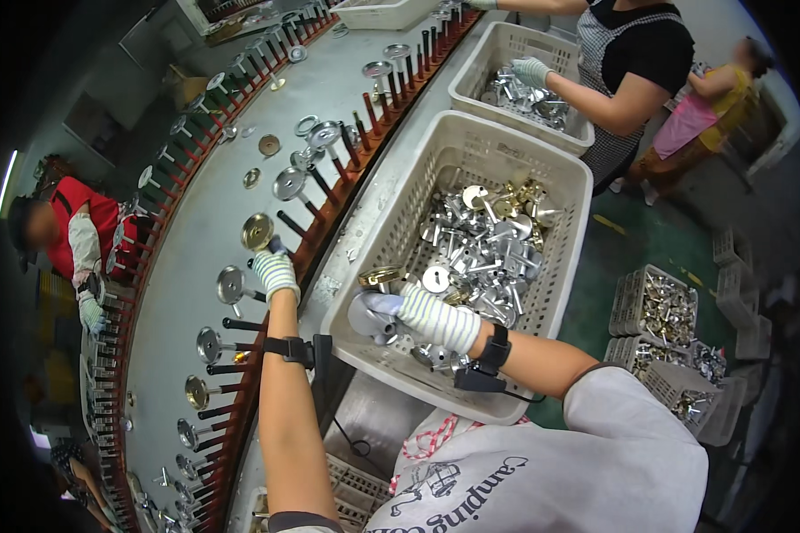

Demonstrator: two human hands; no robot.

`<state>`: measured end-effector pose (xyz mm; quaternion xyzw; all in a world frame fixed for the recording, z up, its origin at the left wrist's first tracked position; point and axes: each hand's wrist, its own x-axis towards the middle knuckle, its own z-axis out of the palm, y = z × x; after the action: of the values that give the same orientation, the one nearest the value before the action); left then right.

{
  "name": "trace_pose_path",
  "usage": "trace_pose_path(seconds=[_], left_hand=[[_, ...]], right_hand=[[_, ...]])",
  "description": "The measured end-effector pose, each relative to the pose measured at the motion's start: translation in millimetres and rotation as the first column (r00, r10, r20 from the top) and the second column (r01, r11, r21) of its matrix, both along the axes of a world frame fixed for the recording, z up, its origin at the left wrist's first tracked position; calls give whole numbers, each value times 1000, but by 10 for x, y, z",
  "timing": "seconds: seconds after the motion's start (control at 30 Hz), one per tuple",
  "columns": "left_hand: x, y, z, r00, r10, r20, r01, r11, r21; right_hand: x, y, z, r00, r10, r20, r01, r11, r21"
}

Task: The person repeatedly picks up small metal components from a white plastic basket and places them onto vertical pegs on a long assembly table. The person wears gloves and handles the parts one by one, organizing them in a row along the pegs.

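My left hand (276, 272), in a striped glove, reaches over the row of upright pegs on the table's near edge. Its fingers close at the stem of a gold disc-headed metal part (258, 232). Inside the large plastic crate (580, 191), my right hand (437, 318), gloved the same way, grips a silver disc-headed part (371, 313). A gold disc-headed part (381, 276) lies against its fingers; whether it is held too is unclear. Loose silver and gold stemmed parts (484, 253) pile up beyond this hand in the crate.
Pegs bearing disc-headed parts (209, 345) line both curved edges of the table (182, 293). A co-worker's gloved hand (532, 71) reaches into a second crate (582, 135) beyond mine. Another person in red (87, 226) stands across the table. Filled crates (653, 306) stand on the floor at right.
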<state>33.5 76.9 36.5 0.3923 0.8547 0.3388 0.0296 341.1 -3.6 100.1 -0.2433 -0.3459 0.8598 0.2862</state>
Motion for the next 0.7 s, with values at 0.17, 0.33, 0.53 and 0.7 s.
trace_pose_path(seconds=[0.17, 0.33, 0.53, 0.7], left_hand=[[716, -683, 163, 841, -265, 472, 105, 935, 337], [1664, -1663, 551, 202, -351, 914, 330, 903, 274], [1616, -1989, 251, -71, -453, 889, 99, 883, 458], [1635, -2107, 301, 218, -476, 852, 76, 879, 471]], right_hand=[[-55, 145, -139, 961, -248, 118, 204, 933, 297], [-54, 34, -231, 938, -326, 119, 178, 747, 641], [-142, -225, -98, 985, -149, 88, 42, 700, 713], [-165, -357, 62, 958, -250, 142, -12, 459, 888]])
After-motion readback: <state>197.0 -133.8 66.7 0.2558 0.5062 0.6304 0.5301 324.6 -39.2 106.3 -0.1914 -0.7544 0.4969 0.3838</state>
